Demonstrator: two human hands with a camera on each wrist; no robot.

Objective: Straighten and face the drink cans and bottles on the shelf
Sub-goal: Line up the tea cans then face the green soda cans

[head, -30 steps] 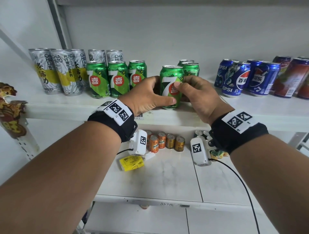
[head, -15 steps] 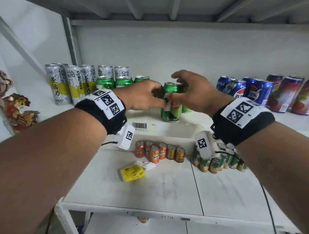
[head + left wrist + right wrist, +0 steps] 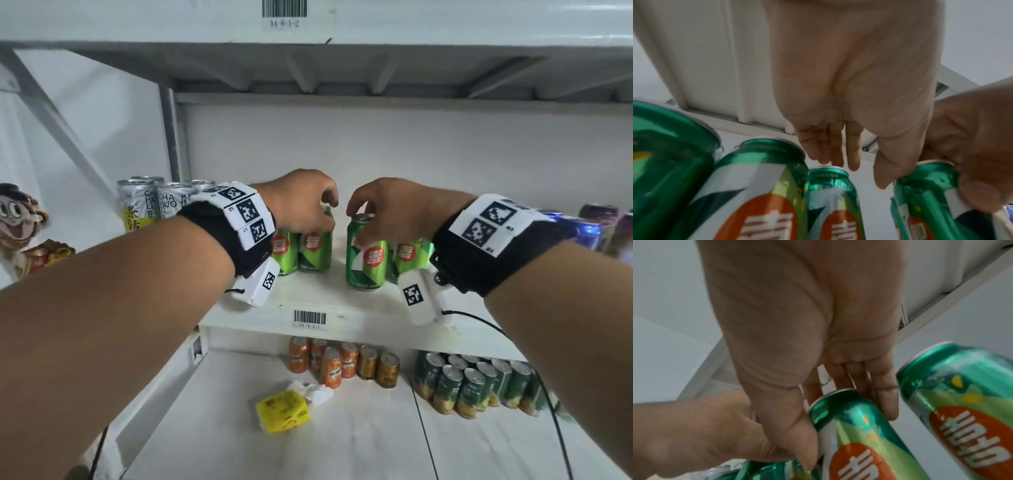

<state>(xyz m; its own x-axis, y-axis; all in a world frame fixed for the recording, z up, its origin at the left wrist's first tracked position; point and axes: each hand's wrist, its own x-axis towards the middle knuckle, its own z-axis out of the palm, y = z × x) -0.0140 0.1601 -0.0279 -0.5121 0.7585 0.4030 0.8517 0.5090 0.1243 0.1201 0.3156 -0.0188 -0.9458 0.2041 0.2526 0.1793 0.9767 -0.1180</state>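
Observation:
Green 7-Up cans stand on the white middle shelf (image 3: 346,313). My right hand (image 3: 363,222) grips the rim of one green can (image 3: 366,263) from above; thumb and fingers curl round its top in the right wrist view (image 3: 849,421). A second green can (image 3: 409,251) stands just right of it. My left hand (image 3: 320,214) hovers over a pair of green cans (image 3: 313,248), its fingers (image 3: 830,151) hanging fairly straight above a rear can (image 3: 830,185) and holding nothing. The thumb hangs close to the held can (image 3: 925,194). The labels' red circles face front.
Silver tea cans (image 3: 144,202) stand at the shelf's left and blurred blue cans (image 3: 591,231) at its right. A cartoon figurine (image 3: 20,233) is at far left. Below are orange cans (image 3: 329,365), dark green cans (image 3: 472,385) and a yellow packet (image 3: 282,411). The upper shelf (image 3: 445,24) hangs overhead.
Both hands held one green can; my left hand has let go and moved left over the neighbouring green cans. My right hand keeps the can, gripping it by the top.

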